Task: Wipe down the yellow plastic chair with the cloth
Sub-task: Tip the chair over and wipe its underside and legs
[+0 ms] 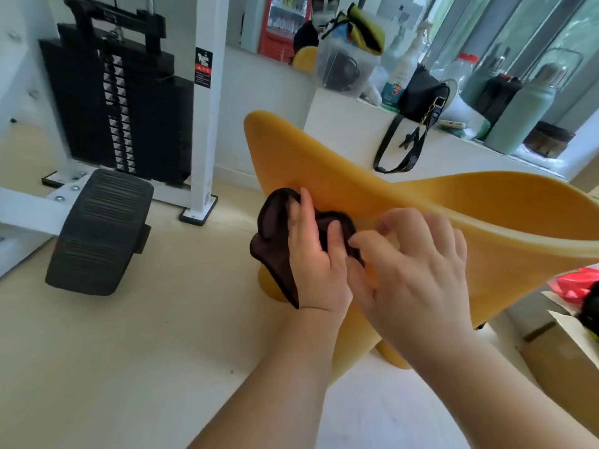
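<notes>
A: Start at the fingers (304, 202) of the left hand (319, 264). What are they doing?

B: They lie spread flat over a dark brown cloth (275, 241), pressing it against the outer side of the yellow plastic chair (421, 196), just below its curved rim. The thumb pins the cloth's right edge. The cloth is bunched and soft-looking, and one corner hangs loose beneath the palm.

A: And the right hand (418, 270)?

B: Fingers curled loosely, holding nothing. It hovers just beside the left, over the same flank of the chair, the fingertips near the cloth's edge (whether they touch it, I cannot tell). Both forearms reach in bare from the bottom of the view.

A: Any writing that can be read?

B: None legibly. A black label (203, 69) on the white post of the weight machine (116, 102) carries print too small to read, and a bottle (397, 82) on the white ledge (350, 124) shows a badge, blurred.

A: Materials?

B: The chair is smooth, glossy moulded plastic with a flaring shell. A ribbed black footplate (100, 231) sits left on the pale floor; a black strapped bag (421, 95) rests on the ledge.
</notes>
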Motion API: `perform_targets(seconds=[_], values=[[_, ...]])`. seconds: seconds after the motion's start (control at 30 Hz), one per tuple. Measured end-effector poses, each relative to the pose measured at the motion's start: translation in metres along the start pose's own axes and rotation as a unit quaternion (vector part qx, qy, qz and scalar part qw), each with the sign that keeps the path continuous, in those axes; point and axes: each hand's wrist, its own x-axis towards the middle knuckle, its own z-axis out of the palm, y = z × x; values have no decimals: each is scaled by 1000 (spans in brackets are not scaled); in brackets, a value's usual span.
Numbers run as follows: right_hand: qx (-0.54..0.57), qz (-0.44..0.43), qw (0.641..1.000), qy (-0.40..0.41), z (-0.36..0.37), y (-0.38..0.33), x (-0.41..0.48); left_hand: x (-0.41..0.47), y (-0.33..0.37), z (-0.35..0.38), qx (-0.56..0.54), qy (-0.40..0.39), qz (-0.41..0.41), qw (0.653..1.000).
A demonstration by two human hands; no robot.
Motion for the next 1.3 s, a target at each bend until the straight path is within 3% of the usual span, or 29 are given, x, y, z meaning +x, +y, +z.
perform_targets(seconds=[0.07,0.17,0.2,0.27,0.4,0.7,0.8,0.97,1.3], values=[[-2,4,999,-47,-1,2,20,7,-8,-2,6,-20,20,1000],[-31,57,969,-237,-6,5,56,27,-9,-6,-13,-33,22,999],[-25,69,961,-268,-6,5,66,37,-7,-9,-36,-31,8,999],[11,68,965,-254,-4,9,74,60,-3,-15,-67,-22,-17,997],[32,67,976,-206,1,12,74,83,1,-22,-25,-10,-30,999],[53,107,973,-198,6,13,68,26,24,2,31,12,-26,999],[52,104,972,-202,7,13,69,63,20,-12,51,-21,12,998],[27,100,976,-189,12,11,69,119,-12,-30,-17,-69,1,997],[46,109,972,-202,3,8,67,26,32,10,15,-5,-26,1000]])
